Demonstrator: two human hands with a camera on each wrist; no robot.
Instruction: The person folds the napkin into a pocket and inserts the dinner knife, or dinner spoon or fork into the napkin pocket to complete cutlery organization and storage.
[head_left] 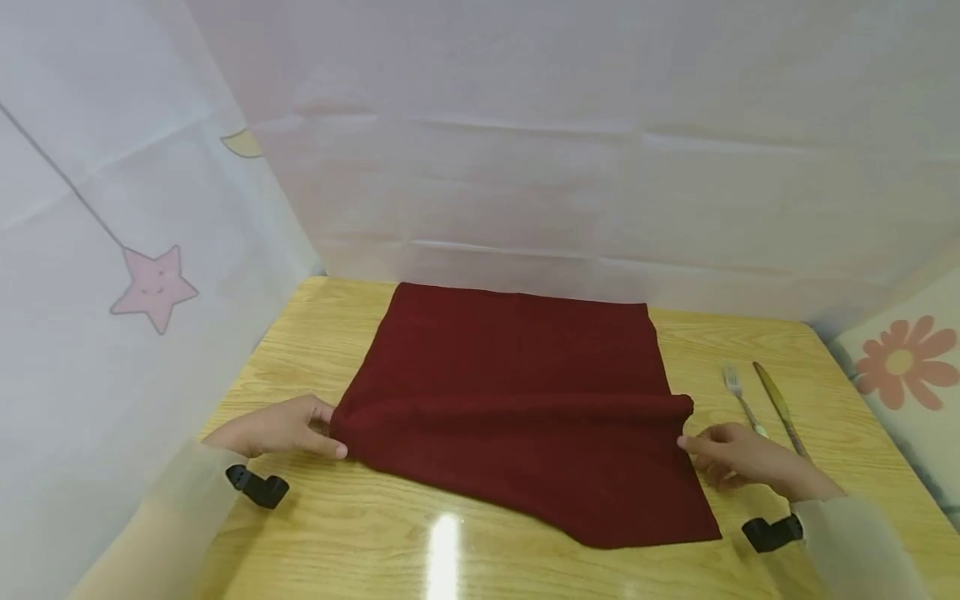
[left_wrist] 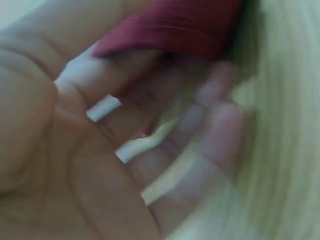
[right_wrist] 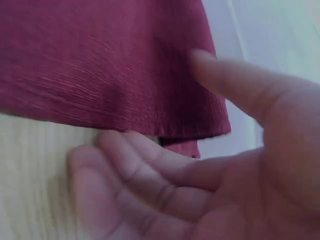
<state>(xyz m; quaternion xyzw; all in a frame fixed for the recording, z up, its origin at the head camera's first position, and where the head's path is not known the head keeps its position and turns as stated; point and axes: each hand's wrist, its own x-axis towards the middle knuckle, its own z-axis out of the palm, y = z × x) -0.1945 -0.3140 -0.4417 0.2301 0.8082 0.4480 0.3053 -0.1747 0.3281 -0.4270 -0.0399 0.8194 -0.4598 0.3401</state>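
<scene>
A dark red cloth is spread over the wooden table, with a raised ridge running across it between the two hands. At its left edge my left hand has its thumb extended beside the cloth. In the left wrist view the fingers are spread and loosely bent, the cloth's corner overlapping the index finger. My right hand is at the right edge. In the right wrist view its thumb lies over the cloth, while its loosely bent fingers are at and below the hem, apart from the thumb.
A fork and a knife lie on the table's right side, near my right forearm. Pale printed sheets stand behind and at both sides of the wooden table.
</scene>
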